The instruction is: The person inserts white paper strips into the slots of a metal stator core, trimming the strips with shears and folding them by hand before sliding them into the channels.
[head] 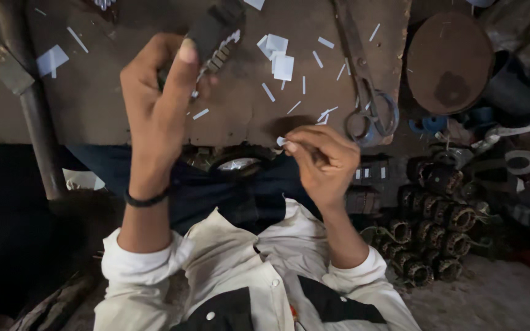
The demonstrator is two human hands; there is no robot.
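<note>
Nearest the camera are the rolled cream sleeves [154, 263] of the person's shirt, with dark trousers beyond them.

The left hand [161, 110], a black band on its wrist, is raised over the edge of the worn brown wooden bench [93, 104]. Its thumb and fingers are closed around a dark, slotted metal motor core [216, 34], whose long axis runs up and to the right, away from the palm, with small white strips showing in the slots along one side.

The right hand [323, 162] sits lower and to the right. Its thumb and forefinger are pinched together on a small white paper strip [281, 141], the tip of which points left, toward the core. The core lies up and to the left of that pinch (a clear gap separates them), so the strip is well apart from the slots.

Farther out on the bench lie scattered white paper slips and squares [280, 58], then a pair of large grey metal scissors [366, 98], blades pointing away, with blue tape on a handle loop. On the far right stands a round rusty metal lid [449, 61], and below it a heap of dark wound motor cores [437, 220].
</note>
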